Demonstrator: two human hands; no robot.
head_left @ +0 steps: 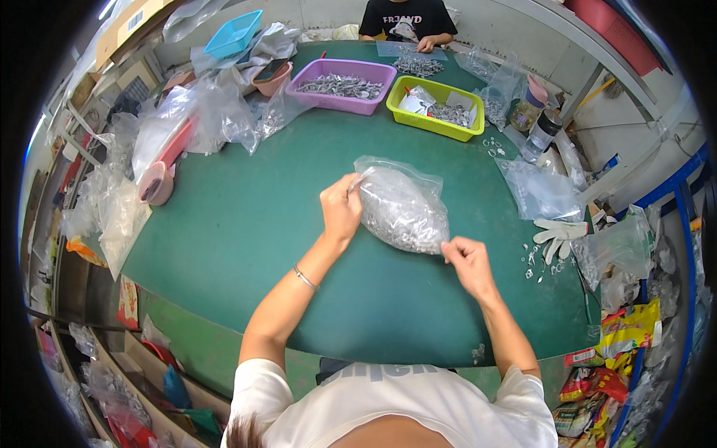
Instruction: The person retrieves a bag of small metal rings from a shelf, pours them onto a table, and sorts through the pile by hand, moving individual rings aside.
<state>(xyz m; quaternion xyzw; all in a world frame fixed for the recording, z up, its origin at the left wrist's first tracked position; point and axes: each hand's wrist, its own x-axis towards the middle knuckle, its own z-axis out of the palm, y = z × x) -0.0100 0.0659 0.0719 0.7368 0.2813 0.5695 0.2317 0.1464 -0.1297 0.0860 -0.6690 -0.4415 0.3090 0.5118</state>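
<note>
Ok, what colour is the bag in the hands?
The bag is clear, with silvery-grey pieces showing through; head view shows it best.

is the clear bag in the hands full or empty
Not empty: the clear bag bulges between the left hand and right hand, with silvery pieces showing through. Exactly how full, I cannot tell.

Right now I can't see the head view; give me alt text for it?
The left hand and right hand hold a bulging clear bag of small silvery pieces at a green table. Beyond it are a purple tray and lime tray.
</note>
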